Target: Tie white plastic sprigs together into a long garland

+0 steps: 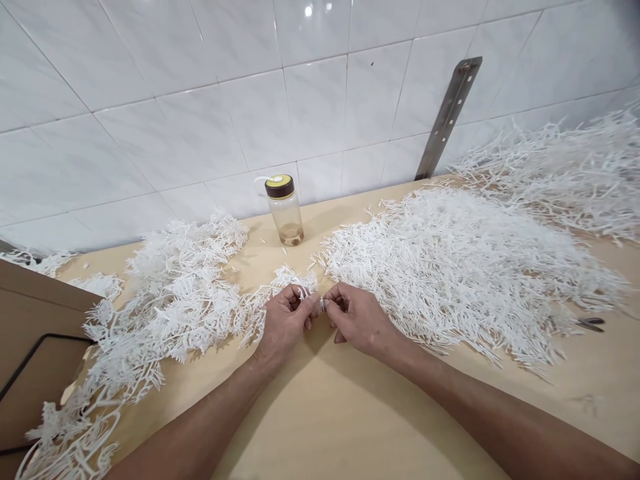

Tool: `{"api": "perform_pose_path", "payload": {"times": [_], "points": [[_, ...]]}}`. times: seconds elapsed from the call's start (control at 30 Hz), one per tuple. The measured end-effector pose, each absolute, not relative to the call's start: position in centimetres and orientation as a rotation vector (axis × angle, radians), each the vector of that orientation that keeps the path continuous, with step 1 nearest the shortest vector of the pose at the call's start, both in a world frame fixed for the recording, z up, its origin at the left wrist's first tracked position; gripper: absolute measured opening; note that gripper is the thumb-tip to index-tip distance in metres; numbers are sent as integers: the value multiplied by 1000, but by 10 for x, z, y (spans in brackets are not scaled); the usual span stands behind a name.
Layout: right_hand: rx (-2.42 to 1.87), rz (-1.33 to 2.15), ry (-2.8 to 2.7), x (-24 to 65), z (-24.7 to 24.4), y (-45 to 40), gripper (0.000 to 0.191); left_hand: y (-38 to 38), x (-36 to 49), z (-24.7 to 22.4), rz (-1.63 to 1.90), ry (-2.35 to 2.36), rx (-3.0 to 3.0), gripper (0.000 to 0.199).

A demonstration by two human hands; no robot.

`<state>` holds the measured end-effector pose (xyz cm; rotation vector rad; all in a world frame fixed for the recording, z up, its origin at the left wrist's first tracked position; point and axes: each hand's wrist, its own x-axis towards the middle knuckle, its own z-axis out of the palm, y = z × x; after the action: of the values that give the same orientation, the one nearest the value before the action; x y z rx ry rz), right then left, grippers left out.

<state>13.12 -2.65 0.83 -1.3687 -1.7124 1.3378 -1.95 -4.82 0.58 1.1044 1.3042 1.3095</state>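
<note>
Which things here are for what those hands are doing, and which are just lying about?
Seem part of the job:
left hand
right hand
small white bit between them
left white heap
right white heap

Probably just there:
bottle
metal strip

I can't tell about the small dark thing.

My left hand (281, 323) is bent into a pinch, thumb (307, 307) forward. Just right of the left hand, my right hand (361, 319) pinches too, knuckles bent. My bare left forearm (200, 413) slopes below the left hand; my bare right forearm (475, 400) stretches to its lower right.
</note>
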Motion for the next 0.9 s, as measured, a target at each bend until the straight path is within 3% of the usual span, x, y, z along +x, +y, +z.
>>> {"api": "perform_pose_path", "payload": {"times": [0.2,0.7,0.9], "points": [[-1218,802,-1996,133,3,-27,9,-47,-24,10,1173,1305,1121,37],[-1223,560,-2079,140,3,-23,8,-44,-27,6,1039,1375,1343,44],[-1184,646,-2121,141,6,-26,11,-45,-28,7,1090,1409,1365,48]]}}
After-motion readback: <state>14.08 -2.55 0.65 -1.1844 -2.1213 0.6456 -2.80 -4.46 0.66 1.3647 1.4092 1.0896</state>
